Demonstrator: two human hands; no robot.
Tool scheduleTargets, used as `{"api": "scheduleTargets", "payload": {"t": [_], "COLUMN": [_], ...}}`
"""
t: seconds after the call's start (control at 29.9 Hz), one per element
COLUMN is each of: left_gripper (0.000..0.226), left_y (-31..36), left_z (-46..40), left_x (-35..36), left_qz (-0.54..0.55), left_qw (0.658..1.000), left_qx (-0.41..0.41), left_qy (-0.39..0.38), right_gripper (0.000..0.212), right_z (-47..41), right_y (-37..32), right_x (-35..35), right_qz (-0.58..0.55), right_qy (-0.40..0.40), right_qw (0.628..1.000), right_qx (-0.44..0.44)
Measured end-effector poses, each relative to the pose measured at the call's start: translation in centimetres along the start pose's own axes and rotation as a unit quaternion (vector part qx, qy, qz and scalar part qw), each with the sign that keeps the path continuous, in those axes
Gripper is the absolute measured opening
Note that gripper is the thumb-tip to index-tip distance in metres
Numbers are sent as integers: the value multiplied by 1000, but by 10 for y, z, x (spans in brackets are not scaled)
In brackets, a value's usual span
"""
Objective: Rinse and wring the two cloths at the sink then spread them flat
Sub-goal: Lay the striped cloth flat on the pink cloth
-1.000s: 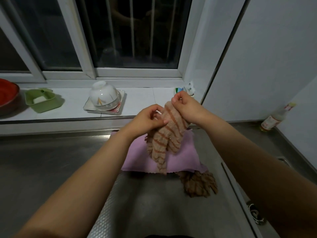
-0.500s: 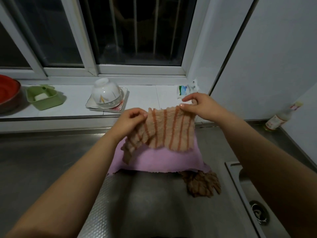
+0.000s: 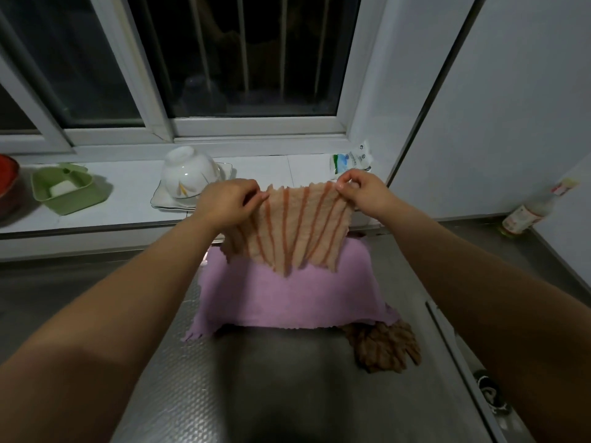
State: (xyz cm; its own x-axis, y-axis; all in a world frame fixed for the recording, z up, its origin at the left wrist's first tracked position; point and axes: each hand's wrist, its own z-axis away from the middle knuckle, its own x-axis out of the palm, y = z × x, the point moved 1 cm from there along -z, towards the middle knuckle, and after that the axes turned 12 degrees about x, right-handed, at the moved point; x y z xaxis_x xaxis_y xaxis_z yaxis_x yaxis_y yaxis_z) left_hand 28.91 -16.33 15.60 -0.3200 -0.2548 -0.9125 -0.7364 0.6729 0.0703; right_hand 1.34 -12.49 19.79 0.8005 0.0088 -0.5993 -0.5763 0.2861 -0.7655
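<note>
Now the striped cloth (image 3: 297, 228) hangs spread, top edge running nine to three o'clock, stripes pointing down, above the purple cloth (image 3: 287, 295). Left hand (image 3: 228, 203) and right hand (image 3: 363, 193) pinch its upper corners.

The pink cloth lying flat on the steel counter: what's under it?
A crumpled brown cloth pokes out from beneath the pink cloth's near right corner. How far it reaches underneath, or whether anything else lies there, is covered.
</note>
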Motion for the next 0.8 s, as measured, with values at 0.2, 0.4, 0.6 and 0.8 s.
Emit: {"api": "scheduleTargets", "payload": {"t": [0.2, 0.4, 0.6, 0.8], "left_gripper": [33, 24, 52, 47], "left_y": [-3, 31, 87, 96], "left_z": [-5, 70, 149, 160], "left_x": [5, 82, 135, 125], "left_qz": [-102, -35, 107, 162], "left_qw": [976, 977, 968, 973], "left_qx": [141, 211, 99, -128], "left_qy": [132, -20, -205, -104], "right_gripper": [15, 15, 44, 32], "right_z": [-15, 22, 71, 83], "right_y": [26, 115, 186, 192], "right_x": [2, 45, 95, 108], "right_qz": [102, 310, 418, 394], "right_qy": [132, 95, -119, -101], "right_qw": [979, 929, 900, 913], "right_qx": [-120, -177, -45, -11]}}
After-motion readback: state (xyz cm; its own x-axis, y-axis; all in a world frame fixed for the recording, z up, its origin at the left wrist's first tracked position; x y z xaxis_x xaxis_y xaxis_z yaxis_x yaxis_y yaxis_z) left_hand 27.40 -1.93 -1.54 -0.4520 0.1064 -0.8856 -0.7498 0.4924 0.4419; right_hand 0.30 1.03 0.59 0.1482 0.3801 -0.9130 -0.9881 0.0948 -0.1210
